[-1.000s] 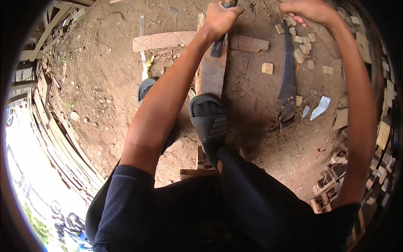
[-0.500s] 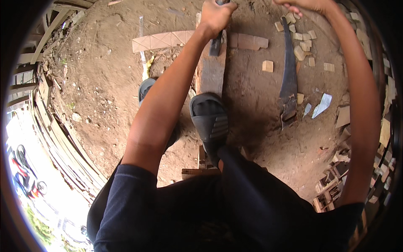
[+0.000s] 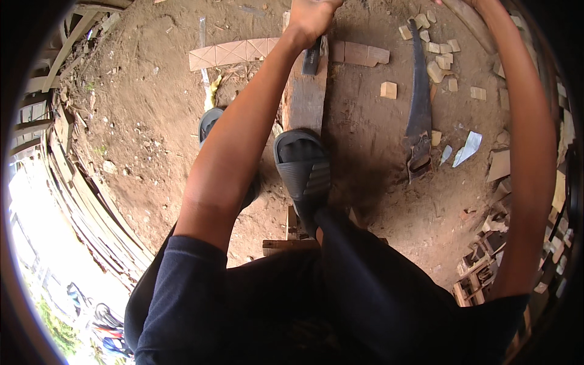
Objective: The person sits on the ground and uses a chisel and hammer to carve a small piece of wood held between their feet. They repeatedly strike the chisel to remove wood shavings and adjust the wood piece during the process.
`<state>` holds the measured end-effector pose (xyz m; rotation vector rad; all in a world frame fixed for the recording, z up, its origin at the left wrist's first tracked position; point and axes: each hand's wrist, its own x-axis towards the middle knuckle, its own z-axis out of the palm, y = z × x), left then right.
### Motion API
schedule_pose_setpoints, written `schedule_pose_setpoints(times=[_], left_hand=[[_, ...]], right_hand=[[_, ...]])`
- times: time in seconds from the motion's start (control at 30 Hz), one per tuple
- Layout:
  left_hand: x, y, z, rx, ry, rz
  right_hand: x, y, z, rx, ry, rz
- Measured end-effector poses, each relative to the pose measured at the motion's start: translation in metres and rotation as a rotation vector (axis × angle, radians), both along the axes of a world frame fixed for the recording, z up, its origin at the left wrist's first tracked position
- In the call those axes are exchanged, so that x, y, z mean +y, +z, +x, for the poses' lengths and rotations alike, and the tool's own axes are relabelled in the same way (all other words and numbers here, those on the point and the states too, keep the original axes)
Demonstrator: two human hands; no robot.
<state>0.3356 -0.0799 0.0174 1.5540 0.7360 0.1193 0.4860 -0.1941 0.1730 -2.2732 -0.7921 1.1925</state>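
My left hand (image 3: 311, 19) is closed around a dark chisel (image 3: 311, 59), whose flat blade points down onto a weathered wooden plank (image 3: 304, 100). A curved wooden strip (image 3: 234, 56) with scored crossing lines lies across the plank's line, its right part (image 3: 359, 53) showing beyond the chisel. My hand and forearm hide part of where the two cross. My right hand (image 3: 477, 2) is raised at the top right, mostly cut off by the picture's edge, so its fingers and anything in them are hidden. My sandalled foot (image 3: 302, 164) presses on the plank's near end.
A handsaw (image 3: 420, 100) lies on the dirt to the right, beside several small wooden blocks (image 3: 435, 72). Pale scraps (image 3: 468, 149) lie near its handle. Offcuts (image 3: 477, 274) are heaped at the lower right, and long boards (image 3: 91, 201) line the left side.
Both hands have moved up in the picture, the right one now nearly out of view. The chisel shows slightly higher on the plank. The saw, blocks and strip stay about where they were.
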Motion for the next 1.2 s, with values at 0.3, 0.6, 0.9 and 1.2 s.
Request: schedule_pose_setpoints(times=[0.3,0.6,0.9,1.2], left_hand=[[0.012,-0.004,-0.005,-0.030,-0.035,-0.088],[0.005,-0.015,0.000,-0.134,-0.035,-0.146],[0.005,-0.016,0.001,-0.091,-0.031,-0.093],[0.006,-0.018,-0.001,-0.113,0.004,-0.200]], right_hand=[[0.004,-0.010,-0.011,0.250,0.054,-0.099],[0.007,-0.025,-0.015,0.100,-0.274,0.289],[0.003,-0.005,0.010,0.035,-0.068,0.027],[0.004,-0.009,-0.012,0.195,0.072,-0.124]])
